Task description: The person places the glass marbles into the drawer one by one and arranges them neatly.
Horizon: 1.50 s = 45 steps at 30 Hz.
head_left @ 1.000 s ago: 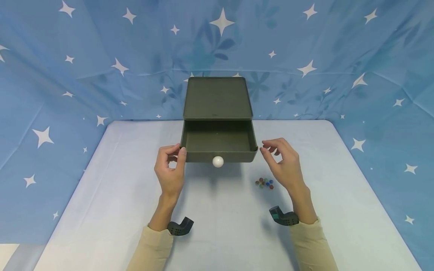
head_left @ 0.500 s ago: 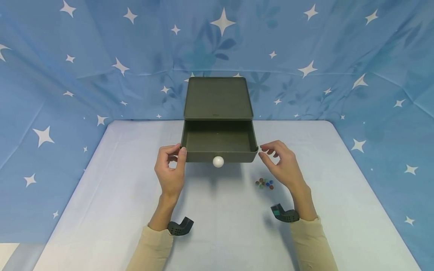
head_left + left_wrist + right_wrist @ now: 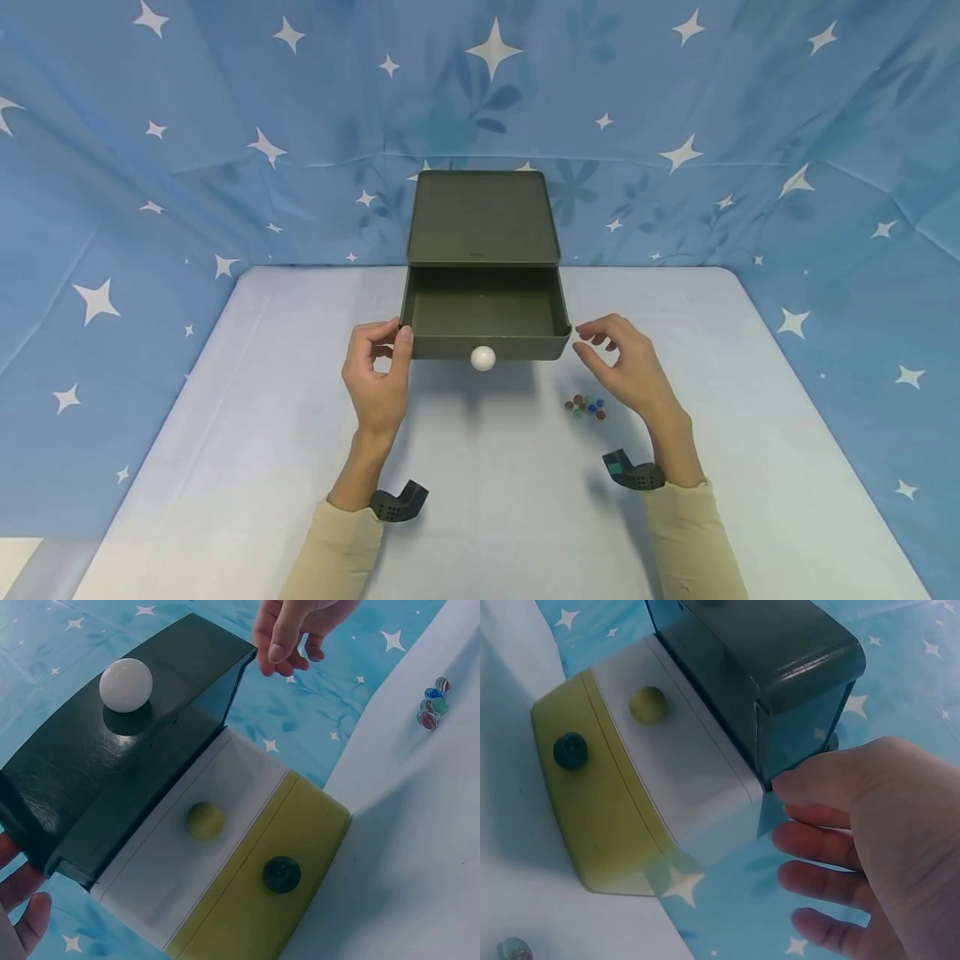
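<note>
Head cam: L fingers (image 3: 375,330) part-curled at L corner of drawer (image 3: 446,347), grip unclear; R fingers (image 3: 609,323) loosely parted, empty, alongside.

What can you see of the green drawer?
The dark green drawer looks like glossy plastic, with a round white knob centred on its front. It juts out open above a white drawer and a yellow drawer. The left hand touches its left front corner; the right hand is beside the other, contact unclear.
</note>
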### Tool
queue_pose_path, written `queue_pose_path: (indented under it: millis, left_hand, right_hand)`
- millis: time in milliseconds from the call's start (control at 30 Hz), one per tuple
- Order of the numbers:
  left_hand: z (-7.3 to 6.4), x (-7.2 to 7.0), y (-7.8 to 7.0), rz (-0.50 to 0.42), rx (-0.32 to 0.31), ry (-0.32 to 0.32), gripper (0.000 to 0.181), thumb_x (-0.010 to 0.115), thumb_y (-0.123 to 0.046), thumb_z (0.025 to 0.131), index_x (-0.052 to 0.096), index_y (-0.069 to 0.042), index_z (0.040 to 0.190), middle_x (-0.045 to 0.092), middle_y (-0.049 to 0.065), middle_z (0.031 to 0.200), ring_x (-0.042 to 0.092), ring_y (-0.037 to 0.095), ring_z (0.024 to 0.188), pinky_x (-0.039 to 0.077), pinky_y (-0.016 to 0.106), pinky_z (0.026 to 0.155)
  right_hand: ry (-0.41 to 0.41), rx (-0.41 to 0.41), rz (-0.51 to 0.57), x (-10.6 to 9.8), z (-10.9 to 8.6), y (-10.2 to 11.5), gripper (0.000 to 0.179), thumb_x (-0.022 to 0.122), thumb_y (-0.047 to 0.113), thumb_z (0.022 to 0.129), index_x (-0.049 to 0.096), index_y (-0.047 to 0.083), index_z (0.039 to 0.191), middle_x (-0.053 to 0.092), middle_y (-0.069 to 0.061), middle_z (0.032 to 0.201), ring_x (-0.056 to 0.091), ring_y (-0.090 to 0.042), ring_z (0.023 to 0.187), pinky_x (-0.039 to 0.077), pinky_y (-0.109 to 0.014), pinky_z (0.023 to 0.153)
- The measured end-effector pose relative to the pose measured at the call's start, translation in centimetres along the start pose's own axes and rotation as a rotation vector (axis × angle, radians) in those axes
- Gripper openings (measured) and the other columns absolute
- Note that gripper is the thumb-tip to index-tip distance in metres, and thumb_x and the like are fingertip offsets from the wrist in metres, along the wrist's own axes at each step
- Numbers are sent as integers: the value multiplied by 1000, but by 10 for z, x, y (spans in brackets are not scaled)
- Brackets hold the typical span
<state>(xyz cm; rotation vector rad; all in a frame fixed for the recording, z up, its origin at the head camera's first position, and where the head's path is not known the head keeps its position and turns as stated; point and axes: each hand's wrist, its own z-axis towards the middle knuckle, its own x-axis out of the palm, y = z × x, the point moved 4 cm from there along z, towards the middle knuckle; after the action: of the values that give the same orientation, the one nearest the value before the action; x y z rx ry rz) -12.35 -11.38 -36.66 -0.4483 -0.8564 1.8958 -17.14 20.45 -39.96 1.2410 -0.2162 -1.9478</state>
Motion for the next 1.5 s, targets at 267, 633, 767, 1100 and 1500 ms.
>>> queue_pose_path:
  millis: [267, 633, 767, 1100, 1500]
  left_hand:
    - [-1, 0, 1, 0, -5, 2, 15, 62, 14, 85, 60, 20, 99, 60, 32, 90, 59, 0, 89, 45, 17, 71]
    - [-2, 1, 10, 0, -11, 3, 16, 62, 13, 86, 60, 20, 99, 59, 33, 92, 59, -1, 90, 45, 18, 72]
    - [-6, 0, 28, 8, -15, 1, 16, 63, 11, 87, 62, 16, 101, 61, 29, 94, 59, 0, 91, 45, 18, 72]
    - [-7, -3, 35, 0, -11, 9, 15, 66, 1, 90, 66, 7, 104, 65, 19, 96, 63, 6, 91, 47, 20, 72]
    - [-4, 0, 18, 6, -12, -9, 15, 63, 11, 86, 62, 15, 101, 61, 28, 92, 59, 0, 89, 45, 16, 72]
  right_hand:
    - [74, 49, -24, 1, -2, -5, 22, 75, 12, 88, 68, 6, 109, 70, -7, 102, 62, -22, 92, 52, -38, 75]
    - [210, 120, 5, 7, -5, -17, 20, 73, 14, 90, 69, 8, 108, 69, -6, 105, 59, -20, 93, 52, -45, 79]
    - [264, 147, 26, 9, -6, -21, 22, 73, 14, 90, 69, 7, 110, 69, -7, 107, 60, -23, 94, 51, -48, 82]
    - [401, 224, 18, 14, -9, -28, 25, 71, 17, 91, 69, 4, 113, 70, -9, 107, 59, -24, 97, 49, -44, 87]
    - [508, 306, 50, 18, -14, -37, 28, 71, 19, 91, 69, 3, 114, 70, -7, 106, 59, -24, 98, 50, -47, 88]
